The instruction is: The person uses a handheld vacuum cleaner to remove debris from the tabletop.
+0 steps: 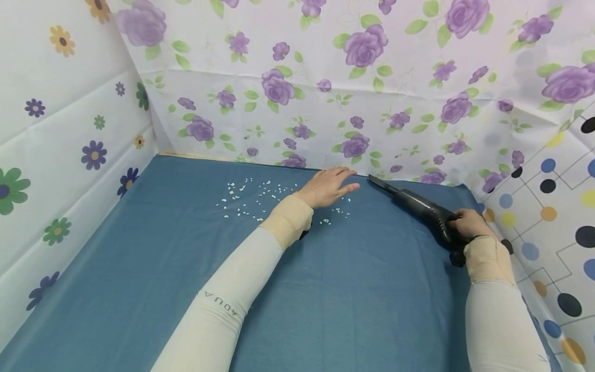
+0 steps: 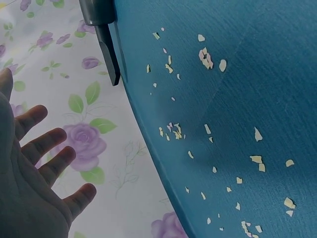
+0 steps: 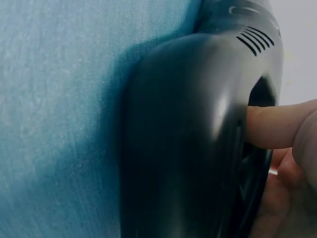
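My right hand (image 1: 470, 223) grips the handle of a black handheld vacuum cleaner (image 1: 425, 211) at the right of the blue cloth. In the right wrist view the vacuum's body (image 3: 183, 129) fills the middle, with the thumb and fingers around its handle. Its narrow flat nozzle (image 2: 109, 57) points left, near the back edge of the cloth. My left hand (image 1: 327, 187) hovers over the cloth with its fingers spread and holds nothing. Beneath and beside it lie many small pale scraps (image 1: 239, 199), scattered singly and in little clumps; the forearm hides some.
The blue cloth (image 1: 372, 305) covers the flat surface. A wall sheet with purple roses (image 1: 276, 88) stands along the back. Flower-patterned sheeting (image 1: 95, 155) rises at the left, dotted sheeting (image 1: 548, 213) at the right.
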Action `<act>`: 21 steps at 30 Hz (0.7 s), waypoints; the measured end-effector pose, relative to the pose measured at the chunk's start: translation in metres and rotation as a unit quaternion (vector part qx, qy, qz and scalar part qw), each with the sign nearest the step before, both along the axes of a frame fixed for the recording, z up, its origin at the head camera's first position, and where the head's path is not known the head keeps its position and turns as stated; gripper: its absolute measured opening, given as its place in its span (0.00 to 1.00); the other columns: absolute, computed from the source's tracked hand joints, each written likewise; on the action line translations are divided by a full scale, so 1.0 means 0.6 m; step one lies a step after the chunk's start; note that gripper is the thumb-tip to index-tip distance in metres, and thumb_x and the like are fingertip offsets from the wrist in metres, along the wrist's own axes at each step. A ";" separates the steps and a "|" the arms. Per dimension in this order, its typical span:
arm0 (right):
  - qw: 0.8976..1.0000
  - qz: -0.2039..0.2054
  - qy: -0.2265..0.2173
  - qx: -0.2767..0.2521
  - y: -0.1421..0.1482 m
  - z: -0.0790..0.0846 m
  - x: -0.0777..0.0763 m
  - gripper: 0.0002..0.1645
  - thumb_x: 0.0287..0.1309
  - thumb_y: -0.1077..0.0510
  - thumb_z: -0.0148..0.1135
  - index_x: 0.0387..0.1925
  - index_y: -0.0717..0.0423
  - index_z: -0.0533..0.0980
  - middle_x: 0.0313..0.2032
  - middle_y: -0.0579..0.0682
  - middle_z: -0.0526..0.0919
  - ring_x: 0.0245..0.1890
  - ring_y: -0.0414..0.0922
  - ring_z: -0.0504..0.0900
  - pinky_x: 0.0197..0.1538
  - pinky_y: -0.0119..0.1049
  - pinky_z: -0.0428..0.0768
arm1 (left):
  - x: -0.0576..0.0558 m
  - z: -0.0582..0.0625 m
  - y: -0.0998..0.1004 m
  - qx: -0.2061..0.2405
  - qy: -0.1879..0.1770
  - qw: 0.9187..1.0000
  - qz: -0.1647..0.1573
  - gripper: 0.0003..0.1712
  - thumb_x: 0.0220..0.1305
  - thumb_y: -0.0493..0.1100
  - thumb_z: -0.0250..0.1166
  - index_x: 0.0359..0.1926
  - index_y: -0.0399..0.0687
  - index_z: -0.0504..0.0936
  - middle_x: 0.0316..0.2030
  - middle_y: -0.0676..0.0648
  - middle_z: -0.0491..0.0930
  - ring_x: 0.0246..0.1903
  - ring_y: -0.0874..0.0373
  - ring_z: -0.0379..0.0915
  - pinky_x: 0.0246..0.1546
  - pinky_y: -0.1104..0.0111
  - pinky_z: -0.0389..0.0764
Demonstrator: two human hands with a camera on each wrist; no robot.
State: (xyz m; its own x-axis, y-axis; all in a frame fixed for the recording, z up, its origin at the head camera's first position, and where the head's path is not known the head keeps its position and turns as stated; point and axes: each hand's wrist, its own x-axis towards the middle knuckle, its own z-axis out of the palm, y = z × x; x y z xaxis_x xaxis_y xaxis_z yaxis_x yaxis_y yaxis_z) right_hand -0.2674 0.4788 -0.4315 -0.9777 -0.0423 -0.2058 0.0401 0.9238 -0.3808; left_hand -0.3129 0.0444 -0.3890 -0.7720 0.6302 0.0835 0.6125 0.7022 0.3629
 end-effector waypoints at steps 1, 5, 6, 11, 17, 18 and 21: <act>1.000 0.000 0.000 0.000 0.000 0.000 0.000 0.23 0.60 0.58 0.55 0.45 0.78 0.69 0.40 0.74 0.75 0.38 0.62 0.73 0.42 0.57 0.73 | 0.000 0.000 0.000 0.001 -0.001 1.000 -0.001 0.35 0.72 0.68 0.37 0.73 0.59 0.55 0.73 0.49 0.55 0.71 0.53 0.49 0.69 0.52 0.53; 1.000 -0.006 -0.008 -0.017 -0.003 0.006 0.003 0.23 0.61 0.59 0.56 0.46 0.79 0.69 0.37 0.71 0.76 0.36 0.59 0.74 0.38 0.51 0.75 | 0.001 -0.001 0.001 -0.001 0.001 1.000 -0.001 0.35 0.72 0.68 0.37 0.73 0.59 0.55 0.72 0.49 0.55 0.71 0.54 0.49 0.69 0.52 0.54; 1.000 -0.008 -0.010 -0.023 -0.005 0.009 0.005 0.24 0.61 0.59 0.56 0.46 0.79 0.69 0.36 0.69 0.77 0.35 0.57 0.75 0.36 0.49 0.75 | 0.001 -0.001 0.001 -0.002 0.002 1.000 0.000 0.35 0.72 0.68 0.37 0.73 0.60 0.55 0.72 0.49 0.55 0.71 0.54 0.49 0.69 0.52 0.54; 0.998 -0.019 -0.027 -0.048 -0.017 0.024 0.012 0.25 0.61 0.59 0.55 0.50 0.79 0.65 0.38 0.70 0.74 0.33 0.55 0.75 0.30 0.43 0.76 | 0.002 0.000 0.002 -0.008 0.004 1.000 -0.005 0.34 0.73 0.67 0.37 0.73 0.60 0.54 0.72 0.49 0.55 0.70 0.54 0.50 0.68 0.52 0.55; 0.999 0.003 0.014 -0.030 -0.028 0.034 0.018 0.25 0.62 0.59 0.54 0.52 0.78 0.64 0.45 0.77 0.72 0.40 0.63 0.72 0.38 0.53 0.74 | 0.002 0.003 0.006 -0.006 0.003 1.000 -0.011 0.33 0.74 0.64 0.41 0.73 0.60 0.54 0.72 0.50 0.56 0.70 0.54 0.50 0.68 0.53 0.56; 0.999 0.005 0.022 -0.028 -0.030 0.036 0.018 0.25 0.63 0.59 0.55 0.52 0.77 0.64 0.45 0.77 0.72 0.40 0.64 0.72 0.39 0.54 0.73 | 0.002 0.003 0.007 -0.005 0.002 1.000 -0.012 0.33 0.74 0.63 0.42 0.73 0.59 0.55 0.72 0.50 0.56 0.70 0.54 0.50 0.68 0.54 0.56; 0.999 0.006 0.035 -0.026 -0.039 0.042 0.015 0.25 0.64 0.57 0.55 0.53 0.74 0.63 0.43 0.74 0.73 0.37 0.62 0.73 0.38 0.53 0.72 | 0.002 0.003 0.009 -0.003 0.004 1.000 -0.015 0.32 0.73 0.62 0.45 0.73 0.59 0.55 0.72 0.50 0.57 0.70 0.54 0.51 0.68 0.54 0.56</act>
State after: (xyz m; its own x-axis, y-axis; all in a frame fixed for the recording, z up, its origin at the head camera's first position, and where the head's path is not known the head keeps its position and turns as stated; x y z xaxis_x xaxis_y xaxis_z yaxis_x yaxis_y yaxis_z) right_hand -0.2584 0.4554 -0.4061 -0.9890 -0.0627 -0.1339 0.0009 0.9033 -0.4291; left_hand -0.3120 0.0496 -0.3873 -0.7525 0.6530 0.0853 0.6355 0.6862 0.3538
